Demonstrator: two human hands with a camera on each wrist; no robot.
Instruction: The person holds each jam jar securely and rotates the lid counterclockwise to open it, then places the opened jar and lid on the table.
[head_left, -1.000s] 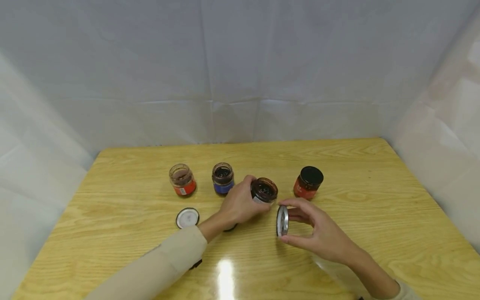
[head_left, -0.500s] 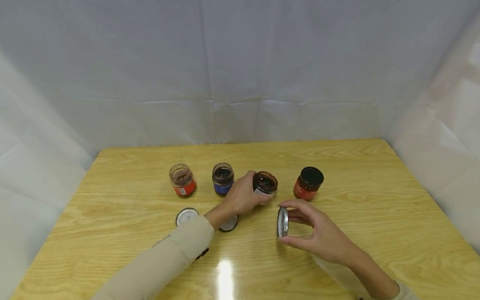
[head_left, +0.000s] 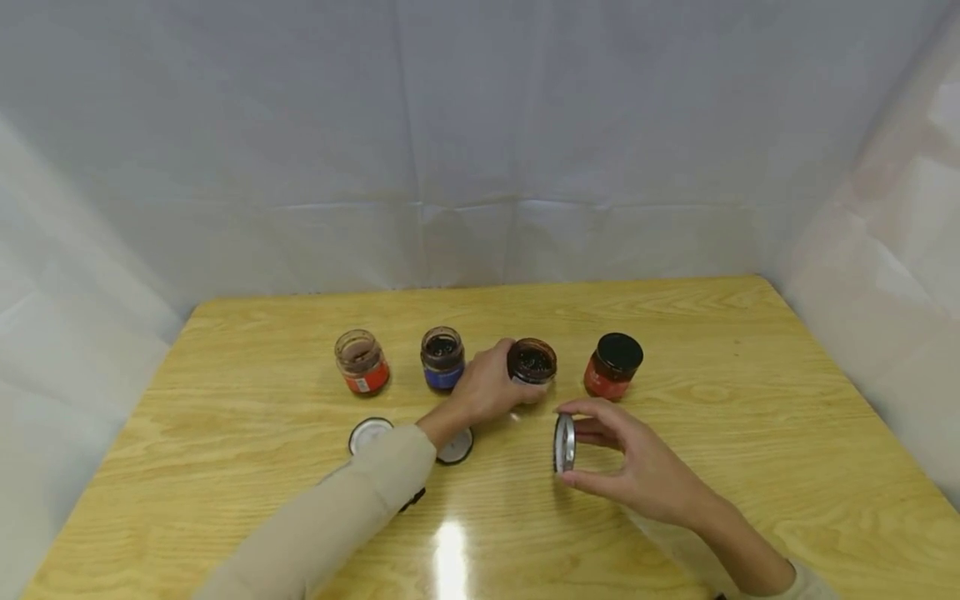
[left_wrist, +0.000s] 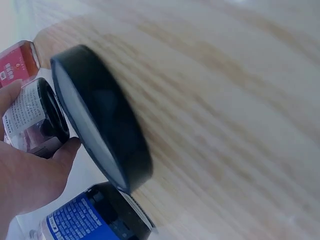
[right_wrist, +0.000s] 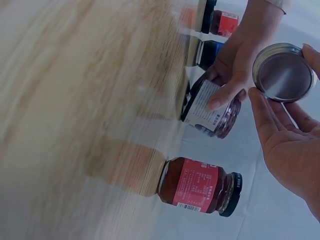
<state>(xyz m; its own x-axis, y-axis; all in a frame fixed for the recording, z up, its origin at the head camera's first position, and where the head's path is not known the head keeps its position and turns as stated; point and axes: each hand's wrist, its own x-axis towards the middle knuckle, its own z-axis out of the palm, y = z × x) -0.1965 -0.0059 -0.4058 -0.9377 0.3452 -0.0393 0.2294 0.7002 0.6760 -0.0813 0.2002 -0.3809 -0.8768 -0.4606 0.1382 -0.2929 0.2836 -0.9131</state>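
My left hand [head_left: 483, 390] grips an uncapped glass jar [head_left: 533, 363] of dark contents, its fingers around the side. The jar's white label [right_wrist: 203, 104] shows in the right wrist view, where its base is at the tabletop. My right hand [head_left: 637, 458] pinches a metal lid [head_left: 565, 444] on edge between thumb and fingers, in front of the jar and apart from it. The lid's pale inside faces left in the head view. Just behind the right hand stands a red-labelled jar [head_left: 613, 367] with a black lid on.
An open jar with a blue label [head_left: 442, 363] and an open jar with a red label [head_left: 363, 364] stand on the left of the wooden table [head_left: 750, 400]. Two lids lie inside-up before them: one lid [head_left: 369, 432] partly under the left sleeve, another lid [head_left: 456, 447] beside the wrist.
My left hand and the jar have shifted slightly away from me, to the back, and the jar stands more upright. The right hand with its lid has stayed nearly still.
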